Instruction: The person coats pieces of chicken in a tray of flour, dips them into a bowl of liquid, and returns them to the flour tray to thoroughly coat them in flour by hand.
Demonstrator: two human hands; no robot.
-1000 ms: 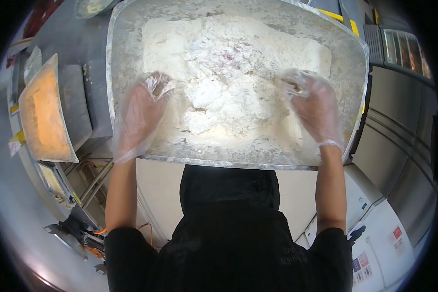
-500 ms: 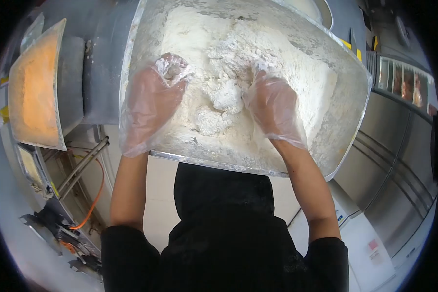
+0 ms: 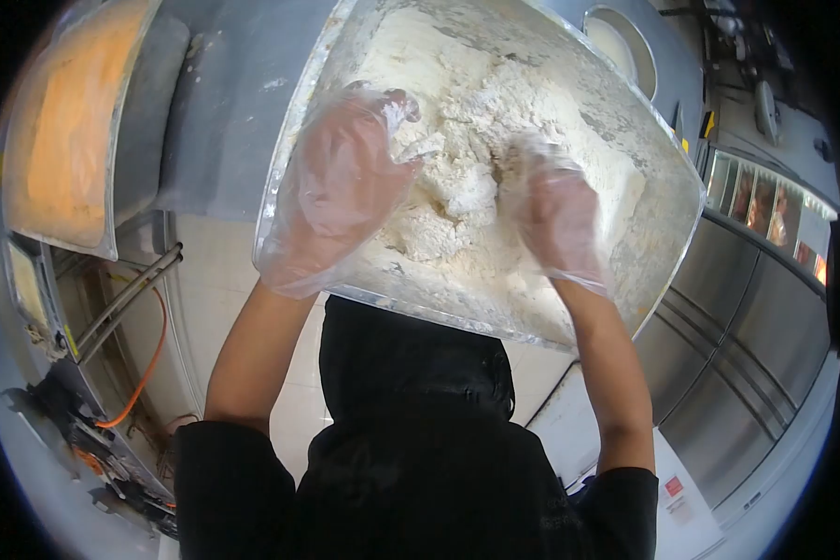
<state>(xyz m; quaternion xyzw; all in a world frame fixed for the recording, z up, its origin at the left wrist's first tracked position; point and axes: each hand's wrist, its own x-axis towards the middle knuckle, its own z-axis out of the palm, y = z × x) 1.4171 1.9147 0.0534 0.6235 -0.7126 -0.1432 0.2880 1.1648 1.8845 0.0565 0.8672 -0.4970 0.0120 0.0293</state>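
Note:
A large metal tub (image 3: 658,233) holds white flour (image 3: 406,61) with floured lumps (image 3: 467,191) heaped in its middle. Over the tub's left part is my left hand (image 3: 345,177) in a clear plastic glove, its fingers curled at the edge of the lumps; whether it holds anything is hidden. My right hand (image 3: 558,210), gloved too, is at the right side of the lumps. Its fingers are smeared by motion, and their grip cannot be made out.
On the grey counter (image 3: 219,121), left of the tub, stands a container of orange material (image 3: 75,121). A round pan (image 3: 639,56) is behind the tub at the right. Steel cabinet doors (image 3: 719,317) are at the right.
My left hand has moved inward toward the lumps. My right hand first came in from the tub's right side to the lumps and now sits slightly lower. The view has turned and shifted.

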